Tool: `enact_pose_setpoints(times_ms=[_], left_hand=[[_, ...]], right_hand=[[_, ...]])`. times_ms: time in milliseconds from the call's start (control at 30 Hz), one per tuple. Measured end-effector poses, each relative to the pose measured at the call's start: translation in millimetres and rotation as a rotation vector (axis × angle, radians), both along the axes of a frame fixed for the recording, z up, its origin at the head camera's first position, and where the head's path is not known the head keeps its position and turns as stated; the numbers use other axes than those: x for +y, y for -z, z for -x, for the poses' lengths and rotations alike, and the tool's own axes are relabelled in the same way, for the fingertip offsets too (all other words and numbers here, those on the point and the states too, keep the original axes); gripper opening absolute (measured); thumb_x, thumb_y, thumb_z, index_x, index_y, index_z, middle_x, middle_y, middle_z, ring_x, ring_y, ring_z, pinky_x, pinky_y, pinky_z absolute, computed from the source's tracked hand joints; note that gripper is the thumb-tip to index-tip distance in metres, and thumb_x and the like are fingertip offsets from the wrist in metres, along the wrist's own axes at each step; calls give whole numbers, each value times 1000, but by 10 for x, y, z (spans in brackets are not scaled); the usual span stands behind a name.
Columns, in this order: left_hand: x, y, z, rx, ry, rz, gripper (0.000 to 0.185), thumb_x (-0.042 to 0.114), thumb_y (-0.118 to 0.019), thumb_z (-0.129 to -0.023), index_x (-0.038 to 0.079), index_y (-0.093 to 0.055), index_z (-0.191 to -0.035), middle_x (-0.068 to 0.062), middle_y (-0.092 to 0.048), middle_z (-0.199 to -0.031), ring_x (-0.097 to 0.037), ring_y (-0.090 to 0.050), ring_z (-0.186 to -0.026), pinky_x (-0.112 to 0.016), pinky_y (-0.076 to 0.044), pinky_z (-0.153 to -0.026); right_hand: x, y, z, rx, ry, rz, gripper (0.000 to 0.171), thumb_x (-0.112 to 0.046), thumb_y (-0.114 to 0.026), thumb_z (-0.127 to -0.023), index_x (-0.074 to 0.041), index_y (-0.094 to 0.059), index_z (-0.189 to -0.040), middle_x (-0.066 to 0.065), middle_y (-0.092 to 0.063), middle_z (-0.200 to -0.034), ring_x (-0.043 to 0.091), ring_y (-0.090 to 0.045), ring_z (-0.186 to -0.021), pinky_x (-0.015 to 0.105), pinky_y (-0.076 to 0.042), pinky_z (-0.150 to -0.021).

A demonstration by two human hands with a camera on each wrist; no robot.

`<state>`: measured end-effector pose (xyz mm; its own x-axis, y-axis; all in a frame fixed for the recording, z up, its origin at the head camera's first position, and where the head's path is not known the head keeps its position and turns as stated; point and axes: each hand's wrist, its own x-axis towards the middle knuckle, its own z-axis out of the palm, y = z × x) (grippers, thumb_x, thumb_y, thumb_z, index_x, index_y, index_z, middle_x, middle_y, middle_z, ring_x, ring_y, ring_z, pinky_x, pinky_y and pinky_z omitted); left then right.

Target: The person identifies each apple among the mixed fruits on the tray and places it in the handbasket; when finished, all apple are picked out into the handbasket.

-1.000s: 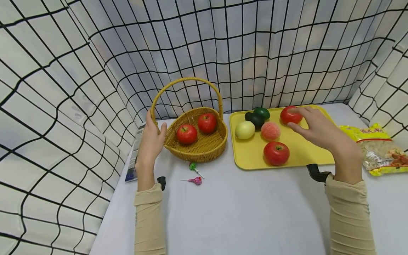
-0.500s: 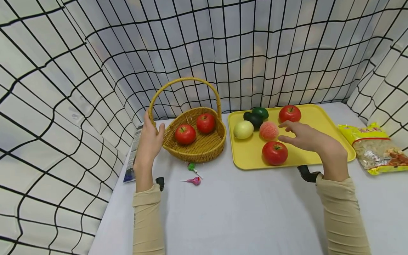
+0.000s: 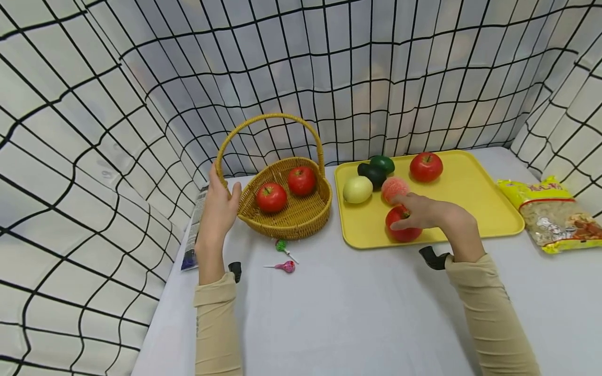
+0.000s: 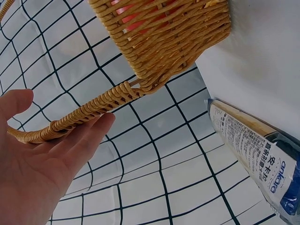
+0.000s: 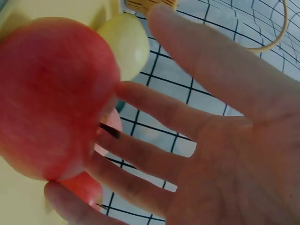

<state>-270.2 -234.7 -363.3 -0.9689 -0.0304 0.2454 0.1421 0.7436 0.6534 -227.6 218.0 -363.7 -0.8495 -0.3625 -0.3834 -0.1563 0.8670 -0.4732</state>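
Red and round, the near apple [image 3: 402, 225] lay on the near part of the yellow tray [image 3: 475, 201], and the right hand [image 3: 430, 215] touched it from the right with spread, nearly straight fingers [image 5: 140, 105], not closed around it. The left hand [image 3: 218, 206] rested with straight fingers on the left handle of the wicker basket [image 3: 293, 216], which held two apples.
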Motion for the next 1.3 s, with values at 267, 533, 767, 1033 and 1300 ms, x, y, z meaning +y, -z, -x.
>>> enact_pose_setpoints(times_ms=[267,533,767,1033,1300], left_hand=[[-6,11,10,1,-7,9,80,42,-41,-109,18,9,-166,-28,-29,-165,-47,-50,-138,-63,-46,-108],[-8,49,28,7,1,15,79,41,-41,-109,17,9,-166,-28,-28,-165,-46,-44,-145,-62,-44,-112],[-16,52,47,20,4,11,79,40,-41,-109,18,9,-166,-28,-30,-164,-45,-43,-145,-61,-44,-112],[-19,19,37,17,-15,4,80,41,-42,-109,17,8,-166,-28,-30,-164,-47,-45,-143,-63,-44,-111],[-5,21,37,19,-1,8,79,41,-42,-109,19,9,-166,-27,-29,-165,-46,-43,-145,-62,-43,-114]], right_hand=[[-26,133,82,-36,28,-61,74,-41,-66,-97,-1,-40,-154,29,-41,-153,46,-38,-139,68,-35,-116],[-44,288,134,-72,32,-53,72,-43,-64,-96,-4,-40,-152,25,-47,-141,40,-47,-124,55,-51,-101],[-54,296,159,-117,65,-27,77,-46,-71,-93,-8,-38,-152,24,-42,-139,40,-47,-122,44,-58,-85],[-60,271,194,-83,41,-42,72,-43,-69,-93,-8,-42,-150,21,-49,-135,37,-50,-119,44,-57,-85],[51,206,160,33,67,-39,73,-44,-70,-94,-7,-42,-150,25,-48,-136,43,-49,-122,56,-55,-96]])
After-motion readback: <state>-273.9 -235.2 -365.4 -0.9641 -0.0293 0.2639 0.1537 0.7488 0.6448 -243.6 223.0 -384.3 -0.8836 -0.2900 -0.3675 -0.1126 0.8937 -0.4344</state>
